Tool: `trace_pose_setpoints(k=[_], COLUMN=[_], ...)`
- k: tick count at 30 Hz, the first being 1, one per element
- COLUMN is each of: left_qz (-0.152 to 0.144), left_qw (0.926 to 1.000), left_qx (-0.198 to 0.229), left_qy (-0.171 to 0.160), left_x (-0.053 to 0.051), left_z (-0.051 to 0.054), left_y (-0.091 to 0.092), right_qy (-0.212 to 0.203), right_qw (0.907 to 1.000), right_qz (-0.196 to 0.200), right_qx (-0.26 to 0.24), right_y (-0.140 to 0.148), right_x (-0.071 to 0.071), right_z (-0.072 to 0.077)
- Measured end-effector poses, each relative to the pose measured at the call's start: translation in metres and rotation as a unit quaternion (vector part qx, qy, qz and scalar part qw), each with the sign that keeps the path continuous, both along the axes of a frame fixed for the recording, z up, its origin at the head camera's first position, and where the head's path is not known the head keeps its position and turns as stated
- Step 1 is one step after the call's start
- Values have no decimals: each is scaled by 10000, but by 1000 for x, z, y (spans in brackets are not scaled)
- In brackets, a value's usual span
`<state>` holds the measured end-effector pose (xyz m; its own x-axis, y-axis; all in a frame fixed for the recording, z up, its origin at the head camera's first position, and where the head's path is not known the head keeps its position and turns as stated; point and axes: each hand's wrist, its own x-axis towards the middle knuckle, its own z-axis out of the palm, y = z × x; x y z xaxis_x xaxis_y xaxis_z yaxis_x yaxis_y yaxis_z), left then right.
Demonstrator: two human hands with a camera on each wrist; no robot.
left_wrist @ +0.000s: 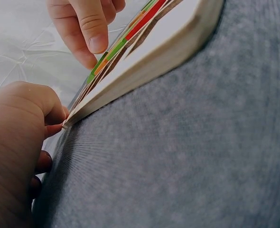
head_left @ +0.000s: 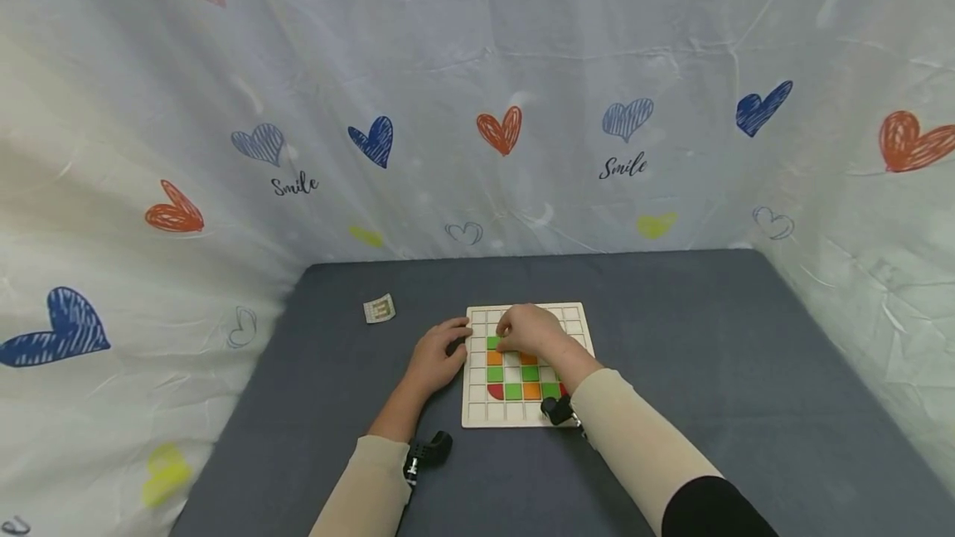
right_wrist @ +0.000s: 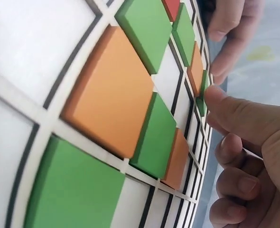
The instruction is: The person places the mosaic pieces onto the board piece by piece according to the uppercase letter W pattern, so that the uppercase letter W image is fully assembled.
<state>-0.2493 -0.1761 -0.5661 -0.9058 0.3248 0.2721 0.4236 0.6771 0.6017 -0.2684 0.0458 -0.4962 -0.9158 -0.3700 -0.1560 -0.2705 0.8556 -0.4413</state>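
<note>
A pale wooden grid board (head_left: 476, 414) lies on the dark cloth, with green, orange and red tiles in some cells. My left hand (head_left: 435, 360) rests at its left edge; in the left wrist view the thumb and a finger touch the rim. Over the board's upper left part, my right hand (head_left: 535, 330) pinches a small green tile (right_wrist: 200, 105), mostly hidden by the thumb. Close to the right wrist camera sit an orange tile (right_wrist: 110, 92) and a green tile (right_wrist: 73, 185). A rounded red tile (head_left: 496, 391) lies in a lower left cell.
A small printed paper (head_left: 379, 309), like a folded note, lies left of the board. The dark table cloth (head_left: 671, 338) spreads around it. A white curtain (head_left: 552, 214) with hearts hangs behind and at both sides. My right forearm crosses the board's lower right corner.
</note>
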Motion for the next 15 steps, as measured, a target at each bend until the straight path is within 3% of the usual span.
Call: trace_pose_setpoints(k=[15], left_qz=[1], left_qw=[10000], left_qx=[38], left_qy=[-79], left_x=[2], left_z=[3], left_y=[1], right_qy=[298], right_qw=[9993], right_qz=[-210], right_qx=[-39], right_y=[-1], right_x=[3], right_z=[-2])
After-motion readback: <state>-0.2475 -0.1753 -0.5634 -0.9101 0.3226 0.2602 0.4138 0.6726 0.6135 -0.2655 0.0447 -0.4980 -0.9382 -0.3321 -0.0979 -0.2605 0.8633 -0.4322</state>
